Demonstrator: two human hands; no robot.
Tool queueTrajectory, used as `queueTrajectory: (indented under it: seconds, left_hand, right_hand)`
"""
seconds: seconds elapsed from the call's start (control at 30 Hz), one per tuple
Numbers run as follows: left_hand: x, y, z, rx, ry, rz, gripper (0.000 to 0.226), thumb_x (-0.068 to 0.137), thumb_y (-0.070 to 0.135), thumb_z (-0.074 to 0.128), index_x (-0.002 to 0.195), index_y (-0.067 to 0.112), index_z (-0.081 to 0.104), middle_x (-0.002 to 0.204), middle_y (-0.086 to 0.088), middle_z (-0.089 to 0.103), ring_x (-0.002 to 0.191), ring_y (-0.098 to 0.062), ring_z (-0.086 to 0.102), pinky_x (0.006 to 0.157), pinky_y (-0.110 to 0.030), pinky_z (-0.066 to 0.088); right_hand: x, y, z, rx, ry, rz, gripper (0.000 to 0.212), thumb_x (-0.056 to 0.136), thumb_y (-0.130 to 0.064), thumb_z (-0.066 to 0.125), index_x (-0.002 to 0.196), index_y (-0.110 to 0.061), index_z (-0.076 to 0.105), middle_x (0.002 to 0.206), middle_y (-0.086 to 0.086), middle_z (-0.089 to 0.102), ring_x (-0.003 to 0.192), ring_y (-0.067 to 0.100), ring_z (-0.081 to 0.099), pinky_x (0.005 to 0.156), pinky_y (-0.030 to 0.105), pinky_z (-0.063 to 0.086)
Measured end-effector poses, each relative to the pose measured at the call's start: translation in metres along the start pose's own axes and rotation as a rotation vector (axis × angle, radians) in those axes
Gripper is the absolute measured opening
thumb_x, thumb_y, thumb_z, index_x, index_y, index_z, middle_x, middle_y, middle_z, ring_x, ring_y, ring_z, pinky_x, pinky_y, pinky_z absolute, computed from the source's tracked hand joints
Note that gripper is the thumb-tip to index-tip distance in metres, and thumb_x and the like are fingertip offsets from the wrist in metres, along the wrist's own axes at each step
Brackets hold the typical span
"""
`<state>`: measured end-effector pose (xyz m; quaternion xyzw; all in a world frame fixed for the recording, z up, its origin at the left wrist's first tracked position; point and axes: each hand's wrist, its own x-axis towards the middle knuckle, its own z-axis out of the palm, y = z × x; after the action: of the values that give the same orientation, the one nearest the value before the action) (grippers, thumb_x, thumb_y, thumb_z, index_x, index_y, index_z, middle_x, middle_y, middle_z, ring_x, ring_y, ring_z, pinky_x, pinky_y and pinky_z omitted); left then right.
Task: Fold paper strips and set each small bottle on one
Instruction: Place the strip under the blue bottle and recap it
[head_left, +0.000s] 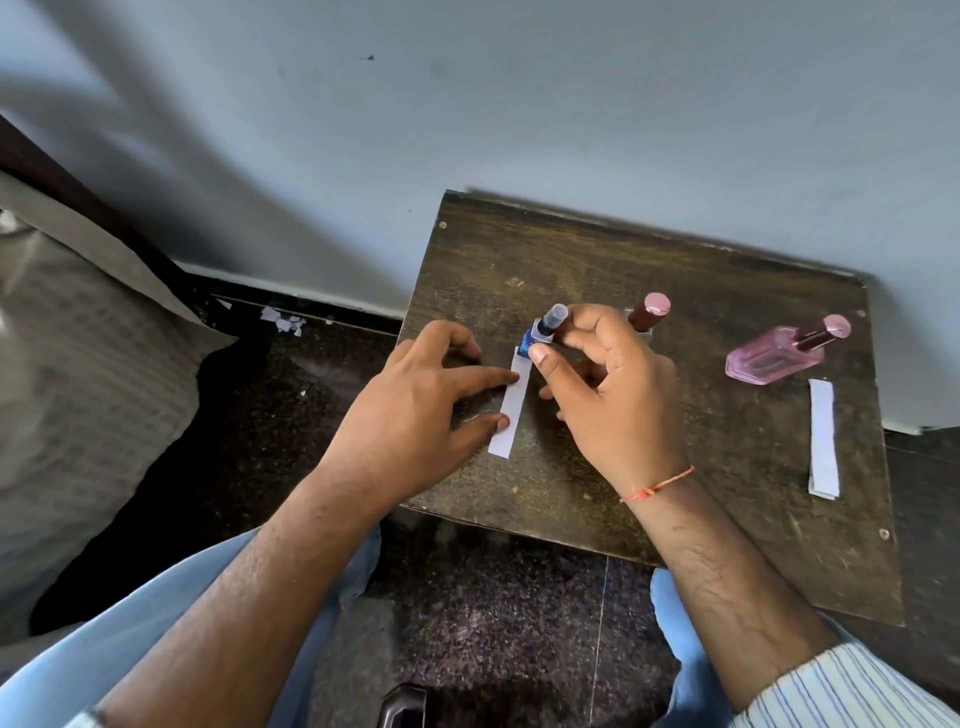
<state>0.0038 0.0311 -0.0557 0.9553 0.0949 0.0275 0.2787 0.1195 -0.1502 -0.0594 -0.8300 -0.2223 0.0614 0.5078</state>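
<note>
A small blue bottle (537, 335) with a dark cap is pinched between the thumb and fingers of my right hand (608, 384), its base at the far end of a white paper strip (511, 408). My left hand (415, 395) lies flat on the small wooden table (649, 509), two fingertips pressing the strip's left edge. A pink bottle (774, 356) lies tilted at the right. A dark red bottle (649, 312) with a pink cap stands behind my right hand, partly hidden. More white strips (823, 447) lie stacked at the right edge.
The table stands against a pale wall. A dark speckled floor surrounds it, with paper scraps (283, 319) by the skirting. A grey cushion (78, 364) sits at the left. My knees in light blue trousers are below the table's near edge.
</note>
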Motion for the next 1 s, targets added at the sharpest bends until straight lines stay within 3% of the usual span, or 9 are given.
queueTrajectory:
  seconds: [0.7,1.0]
  left_hand:
    - [-0.002,-0.0021,0.0031,0.047,0.004,0.004,0.051,0.093,0.058,0.073,0.143,0.051,0.064,0.136,0.013,0.046,0.124,-0.014,0.05,0.105,-0.04,0.057]
    - [-0.0015,-0.0017,0.0028,0.042,0.004,0.004,0.051,0.093,0.058,0.073,0.143,0.05,0.064,0.135,0.013,0.047,0.124,-0.014,0.05,0.106,-0.04,0.056]
  right_hand:
    - [0.0059,-0.0057,0.001,-0.11,-0.017,-0.081,0.026,0.096,-0.017,0.082,0.12,-0.02,0.073,0.111,-0.009,0.082,0.085,0.003,0.077,0.079,0.03,0.064]
    - [0.0053,-0.004,0.0013,-0.09,-0.031,-0.06,0.027,0.096,-0.02,0.082,0.121,-0.023,0.073,0.112,-0.011,0.082,0.088,0.008,0.08,0.079,0.043,0.067]
